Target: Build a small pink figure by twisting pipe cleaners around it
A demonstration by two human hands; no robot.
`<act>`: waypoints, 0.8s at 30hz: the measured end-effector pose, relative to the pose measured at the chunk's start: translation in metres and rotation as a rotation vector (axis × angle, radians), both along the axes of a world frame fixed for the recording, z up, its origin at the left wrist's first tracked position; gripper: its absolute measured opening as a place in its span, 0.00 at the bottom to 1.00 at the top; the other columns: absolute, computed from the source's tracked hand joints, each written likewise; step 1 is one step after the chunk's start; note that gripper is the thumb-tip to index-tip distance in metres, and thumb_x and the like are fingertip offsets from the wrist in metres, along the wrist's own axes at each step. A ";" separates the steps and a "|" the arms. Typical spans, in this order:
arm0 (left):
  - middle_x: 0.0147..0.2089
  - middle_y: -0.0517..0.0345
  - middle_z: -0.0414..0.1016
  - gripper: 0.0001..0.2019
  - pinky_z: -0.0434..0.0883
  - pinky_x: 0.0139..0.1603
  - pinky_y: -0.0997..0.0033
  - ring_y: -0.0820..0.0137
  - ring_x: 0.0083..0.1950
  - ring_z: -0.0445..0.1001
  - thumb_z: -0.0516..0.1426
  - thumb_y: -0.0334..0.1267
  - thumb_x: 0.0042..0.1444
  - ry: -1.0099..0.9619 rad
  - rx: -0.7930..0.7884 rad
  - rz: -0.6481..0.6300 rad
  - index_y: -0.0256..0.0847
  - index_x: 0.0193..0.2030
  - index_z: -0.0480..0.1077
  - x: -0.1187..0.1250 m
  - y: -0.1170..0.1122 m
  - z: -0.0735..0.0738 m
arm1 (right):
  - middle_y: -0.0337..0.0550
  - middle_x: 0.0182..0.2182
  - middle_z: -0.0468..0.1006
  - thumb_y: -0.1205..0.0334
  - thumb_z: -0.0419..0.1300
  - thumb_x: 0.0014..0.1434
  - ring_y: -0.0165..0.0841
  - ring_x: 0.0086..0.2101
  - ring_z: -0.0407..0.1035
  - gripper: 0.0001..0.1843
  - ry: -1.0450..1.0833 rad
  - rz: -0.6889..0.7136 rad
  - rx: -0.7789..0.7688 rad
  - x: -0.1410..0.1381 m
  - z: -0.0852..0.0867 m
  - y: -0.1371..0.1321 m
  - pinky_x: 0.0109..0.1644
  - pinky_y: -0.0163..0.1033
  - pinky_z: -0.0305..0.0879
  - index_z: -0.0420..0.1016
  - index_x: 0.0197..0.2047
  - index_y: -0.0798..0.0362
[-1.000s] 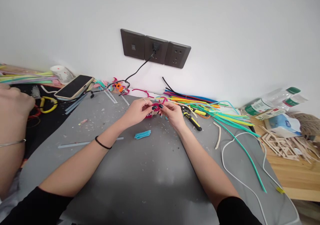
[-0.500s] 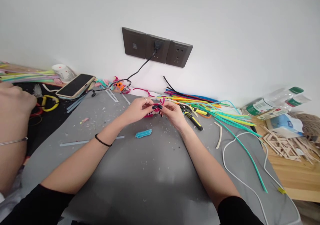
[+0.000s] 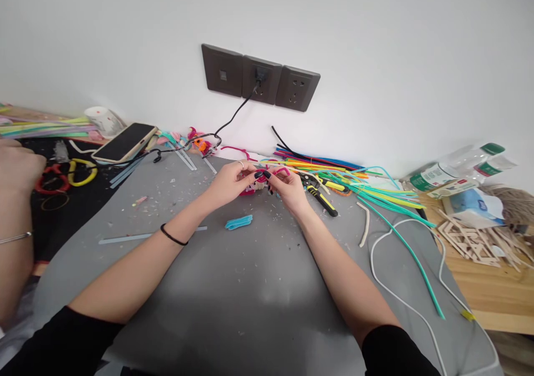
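My left hand and my right hand meet over the far middle of a grey mat. Both pinch a small pink pipe-cleaner piece between their fingertips, fingers closed on it. A pink loop of it sticks out above my right fingers. A folded blue pipe-cleaner piece lies on the mat just in front of my hands. Yellow-handled pliers lie right of my right hand.
A pile of coloured pipe cleaners lies at the back right, with a white one trailing forward. Another person's hand is at the left by scissors. A phone, bottles and wooden sticks surround the mat.
My fingers have shifted slightly on the pink piece, and its loop now stands out over my right hand. The other person's hand at the left has drawn back, uncovering red scissor handles.
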State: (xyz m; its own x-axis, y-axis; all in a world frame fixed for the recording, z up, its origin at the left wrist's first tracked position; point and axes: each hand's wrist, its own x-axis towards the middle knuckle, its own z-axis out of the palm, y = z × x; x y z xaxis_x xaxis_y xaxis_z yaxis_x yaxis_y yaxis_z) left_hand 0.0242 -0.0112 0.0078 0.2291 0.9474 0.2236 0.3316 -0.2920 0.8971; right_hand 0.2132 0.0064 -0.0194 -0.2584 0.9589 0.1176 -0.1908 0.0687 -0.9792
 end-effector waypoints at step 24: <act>0.31 0.52 0.79 0.28 0.71 0.33 0.69 0.67 0.31 0.74 0.68 0.64 0.44 -0.358 -0.199 0.167 0.36 0.34 0.77 0.016 -0.004 -0.017 | 0.37 0.31 0.79 0.43 0.74 0.51 0.29 0.24 0.70 0.22 0.051 -0.136 0.095 -0.014 -0.002 -0.009 0.29 0.38 0.71 0.75 0.40 0.49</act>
State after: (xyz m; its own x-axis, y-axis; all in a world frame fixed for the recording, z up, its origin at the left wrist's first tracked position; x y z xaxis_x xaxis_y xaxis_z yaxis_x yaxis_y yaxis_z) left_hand 0.0405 -0.0150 -0.0094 0.0105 0.9975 0.0701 0.0174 -0.0703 0.9974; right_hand 0.1992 -0.0030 -0.0218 -0.1184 0.9686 0.2188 -0.2224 0.1889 -0.9565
